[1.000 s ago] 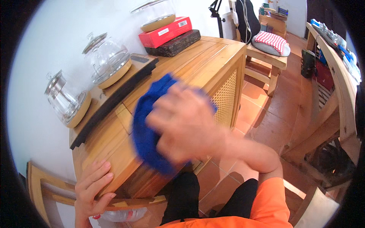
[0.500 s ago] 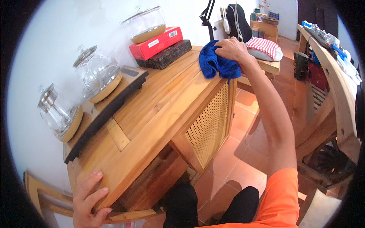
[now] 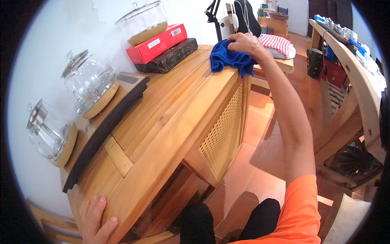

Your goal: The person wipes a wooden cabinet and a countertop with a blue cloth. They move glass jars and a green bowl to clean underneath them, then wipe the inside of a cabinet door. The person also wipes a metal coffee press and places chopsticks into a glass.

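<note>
At the far right corner of a wooden cabinet top (image 3: 162,130), my right hand (image 3: 247,44) grips a crumpled blue cloth (image 3: 229,58). The cloth lies on the wood and droops over the corner's edge. My fingertips are partly hidden in its folds. At the near left end, my left hand (image 3: 96,223) lies on the cabinet top by its front edge, fingers stretched out and holding nothing. Part of that hand is cut off by the picture's lower rim.
Along the wall, a dark-edged tray (image 3: 109,122) carries a glass teapot (image 3: 87,91) and a glass kettle (image 3: 50,136). Behind it, a lidded glass bowl (image 3: 143,25) tops a red box (image 3: 156,42) on a dark slab (image 3: 170,56). A long wooden table (image 3: 345,57) stands at right.
The view has shifted, so the glassware and cabinet appear further left. My right hand still holds the cloth at the far corner; my left hand stays at the near end.
</note>
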Demonstrator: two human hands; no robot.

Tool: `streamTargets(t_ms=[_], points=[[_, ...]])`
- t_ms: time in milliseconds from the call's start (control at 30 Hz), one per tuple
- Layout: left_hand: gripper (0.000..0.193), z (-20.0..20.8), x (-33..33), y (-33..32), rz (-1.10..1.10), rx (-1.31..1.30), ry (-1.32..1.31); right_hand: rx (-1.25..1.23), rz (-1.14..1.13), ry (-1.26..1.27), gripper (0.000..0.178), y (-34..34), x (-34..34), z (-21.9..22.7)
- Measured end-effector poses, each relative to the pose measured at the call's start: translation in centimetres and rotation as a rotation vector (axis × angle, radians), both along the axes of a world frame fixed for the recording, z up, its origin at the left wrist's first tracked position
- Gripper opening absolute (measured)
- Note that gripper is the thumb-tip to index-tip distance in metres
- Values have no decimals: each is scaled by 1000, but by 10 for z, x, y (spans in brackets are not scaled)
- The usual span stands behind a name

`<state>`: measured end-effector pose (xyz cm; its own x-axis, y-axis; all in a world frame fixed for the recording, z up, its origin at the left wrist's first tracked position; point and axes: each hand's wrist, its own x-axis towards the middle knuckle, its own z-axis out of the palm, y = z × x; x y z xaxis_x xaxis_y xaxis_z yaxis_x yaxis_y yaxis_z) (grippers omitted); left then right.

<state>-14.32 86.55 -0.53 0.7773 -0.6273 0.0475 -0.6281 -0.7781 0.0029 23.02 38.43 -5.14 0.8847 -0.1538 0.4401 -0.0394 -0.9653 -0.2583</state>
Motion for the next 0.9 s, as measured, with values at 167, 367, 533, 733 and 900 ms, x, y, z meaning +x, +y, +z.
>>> streamTargets(t_ms=[167,367,533,733,900], points=[[61,0,8,0,-28,28,14,-40,-4,-113,55,-18,9,-8],[46,-5,11,14,-45,-48,42,-37,50,-97,47,7,-17,-5],[46,-1,18,20,-87,-40,51,-55,76,-169,36,17,-30,-1],[55,13,19,25,-130,3,139,-104,157,-205,23,28,-23,3],[54,3,11,25,14,-13,161,-131,235,-296,14,71,2,10]])
